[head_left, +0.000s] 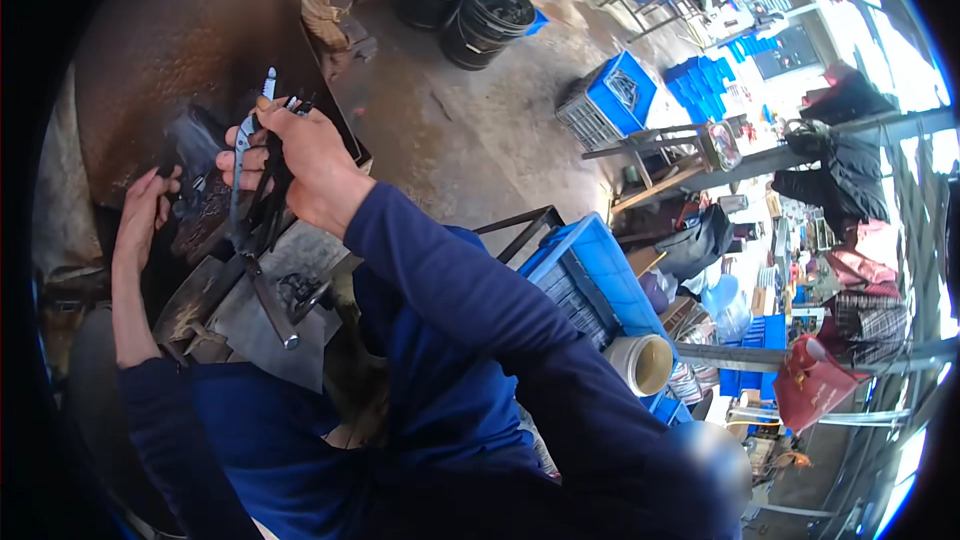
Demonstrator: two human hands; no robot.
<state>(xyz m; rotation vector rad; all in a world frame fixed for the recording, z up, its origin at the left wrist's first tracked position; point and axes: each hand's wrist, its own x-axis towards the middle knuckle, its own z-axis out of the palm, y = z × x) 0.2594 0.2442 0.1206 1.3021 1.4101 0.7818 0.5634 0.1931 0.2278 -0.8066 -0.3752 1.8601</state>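
Observation:
My right hand (315, 160) is closed around a bunch of dark, narrow metal tool parts. A bright flat metal piece (243, 135) with a hole in it stands out from the bunch, and a serrated tip (271, 82) shows above my thumb. Lower and to the left, my left hand (145, 210) has bent fingers at a small dark piece; what they grip is hard to make out. Between the hands lies a dark, wet-looking work surface (195, 230). Below them a metal bar (270, 305) with a round shiny end slants toward me.
A big brown rusty sheet (190, 30) rises behind the hands. Two black buckets (490, 25) stand on the concrete floor ahead. To my right are a blue crate (590, 270) and a pale bucket (640, 365). Farther off is a grey crate (590, 115) with a blue bin.

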